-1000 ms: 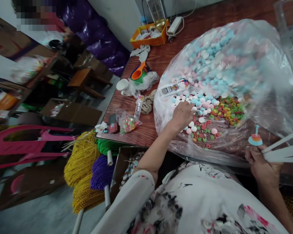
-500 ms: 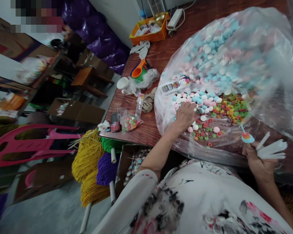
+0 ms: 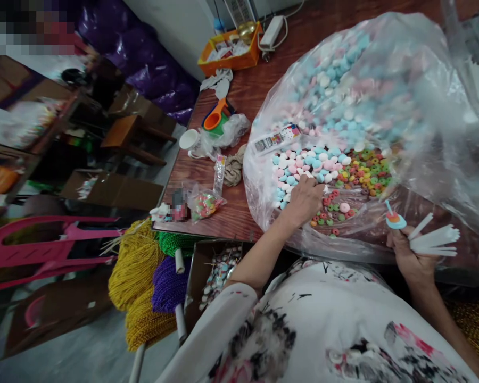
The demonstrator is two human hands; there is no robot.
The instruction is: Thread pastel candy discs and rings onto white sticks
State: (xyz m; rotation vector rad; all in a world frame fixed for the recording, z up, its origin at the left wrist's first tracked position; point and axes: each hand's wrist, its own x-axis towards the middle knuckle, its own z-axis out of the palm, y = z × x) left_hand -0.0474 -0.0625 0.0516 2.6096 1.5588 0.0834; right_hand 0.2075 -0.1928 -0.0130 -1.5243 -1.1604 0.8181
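Note:
A large clear plastic bag [image 3: 259, 197] lies opened on the table, full of pink, white and blue button-shaped candies [image 3: 303, 159]. Ring-shaped candies [image 3: 369, 170] in red, yellow and green are spread beside them. My left hand [image 3: 304, 201] reaches down at the edge of the candies with its fingers curled together; what is between its fingertips is hidden. White candies lie right by those fingers. My right hand [image 3: 413, 258] is closed around a bundle of white sticks [image 3: 435, 240]. The same hand holds up a thin stick with stacked blue and orange candies [image 3: 395, 219].
Left on the table [image 3: 239, 223] are a white cup [image 3: 189, 140], an orange scoop [image 3: 213, 121], a small bag of ring candies [image 3: 205, 205] and a cloth [image 3: 234, 169]. An orange tray [image 3: 227, 59] stands behind. Yarn bundles [image 3: 135, 266] and a candy-filled box [image 3: 219, 271] are below the edge.
My left hand has shifted slightly right and nearer me over the candies, fingers more curled. The whole view has turned a little; my right hand keeps its hold.

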